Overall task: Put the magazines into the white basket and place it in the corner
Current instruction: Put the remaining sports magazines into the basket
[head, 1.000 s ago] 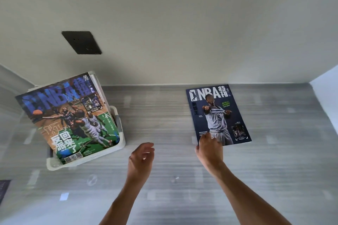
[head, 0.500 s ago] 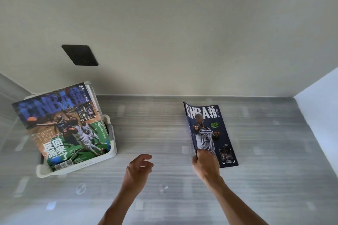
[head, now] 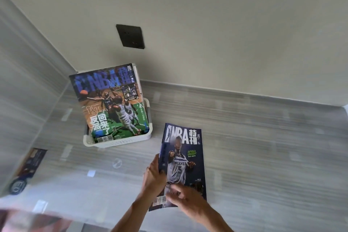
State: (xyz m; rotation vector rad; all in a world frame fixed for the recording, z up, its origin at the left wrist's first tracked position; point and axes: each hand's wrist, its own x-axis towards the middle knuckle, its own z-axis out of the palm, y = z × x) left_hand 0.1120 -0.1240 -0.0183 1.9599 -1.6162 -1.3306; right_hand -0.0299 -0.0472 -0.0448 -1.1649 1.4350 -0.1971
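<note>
Both hands [head: 156, 177] [head: 185, 200] clamped on magazine [head: 183, 158] — keep it flat-edged, slide upright into basket [head: 120, 142] beside the other magazine [head: 111, 103].

Two magazines [head: 111, 103] [head: 183, 160]; one white basket [head: 120, 141]; two hands [head: 153, 177] [head: 188, 199]

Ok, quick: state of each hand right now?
Left hand: closed on the left edge of the dark NBA magazine.
Right hand: gripping the same magazine's lower part, fingers spread over the cover.
</note>
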